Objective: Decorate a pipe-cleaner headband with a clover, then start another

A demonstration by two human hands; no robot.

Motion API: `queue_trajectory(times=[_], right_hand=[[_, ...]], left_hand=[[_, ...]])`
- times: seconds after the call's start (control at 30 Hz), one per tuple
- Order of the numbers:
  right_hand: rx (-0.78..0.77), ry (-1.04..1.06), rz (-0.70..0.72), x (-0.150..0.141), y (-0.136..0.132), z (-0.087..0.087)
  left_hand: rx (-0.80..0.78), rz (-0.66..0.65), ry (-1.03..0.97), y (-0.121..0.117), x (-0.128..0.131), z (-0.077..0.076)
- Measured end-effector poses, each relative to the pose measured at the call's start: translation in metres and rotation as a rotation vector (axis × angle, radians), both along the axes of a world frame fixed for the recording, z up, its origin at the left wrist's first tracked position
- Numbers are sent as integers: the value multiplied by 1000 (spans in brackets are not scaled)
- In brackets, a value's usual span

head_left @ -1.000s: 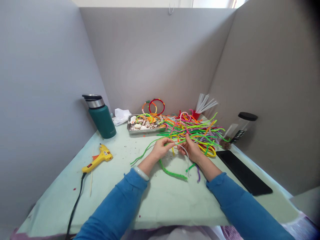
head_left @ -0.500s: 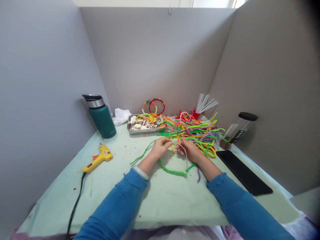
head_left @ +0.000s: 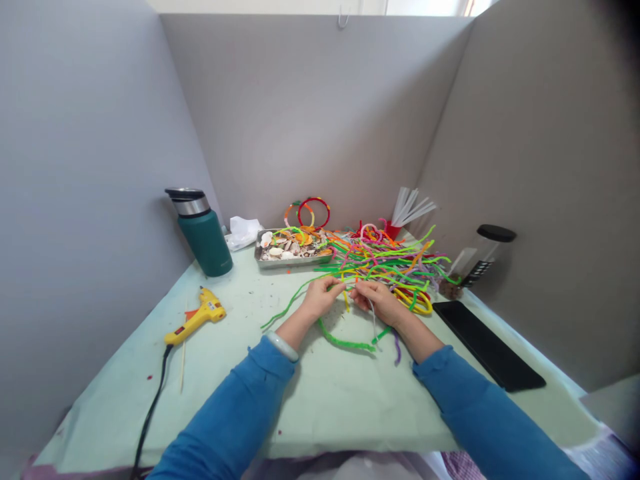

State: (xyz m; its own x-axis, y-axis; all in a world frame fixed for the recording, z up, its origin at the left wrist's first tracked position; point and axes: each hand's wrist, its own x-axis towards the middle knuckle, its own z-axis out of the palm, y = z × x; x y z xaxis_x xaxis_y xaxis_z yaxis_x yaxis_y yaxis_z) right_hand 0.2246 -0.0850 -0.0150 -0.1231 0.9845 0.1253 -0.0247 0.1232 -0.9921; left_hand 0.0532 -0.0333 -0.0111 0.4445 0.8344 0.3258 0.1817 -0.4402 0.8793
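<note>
My left hand [head_left: 320, 299] and my right hand [head_left: 381, 300] meet at the middle of the table, fingertips nearly touching. Both are closed in a pinch on a thin pale wire hoop [head_left: 373, 313] that curves down below my right hand. A green pipe cleaner [head_left: 345, 343] trails from between the hands toward me. Just behind the hands lies a heap of pipe cleaners [head_left: 395, 263] in green, yellow, orange, pink and red.
A metal tray of shells [head_left: 290, 248] sits behind the hands, with wrapped rings [head_left: 313, 213] against the back wall. A teal flask [head_left: 203, 233] and a yellow glue gun [head_left: 197, 318] lie left. A black phone [head_left: 487, 343] and a clear jar [head_left: 480, 257] lie right.
My right hand has moved left toward my left hand, and the pale wire arc has flattened and drawn in. The green pipe cleaner's near end has shifted slightly.
</note>
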Motion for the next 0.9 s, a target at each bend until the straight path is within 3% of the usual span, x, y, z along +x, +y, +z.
queue_trajectory(times=[0.37,0.6,0.9], right_hand=[[-17,19,5,-1,1,-2],[-30,24,39,-2,-1,3],[25,-187,84,-2,-4,5]], left_hand=[[-144,-131,-1,-8,0,8],[-137,-70,-10,-7,0,8],[-16,-11,15,-1,1,2]])
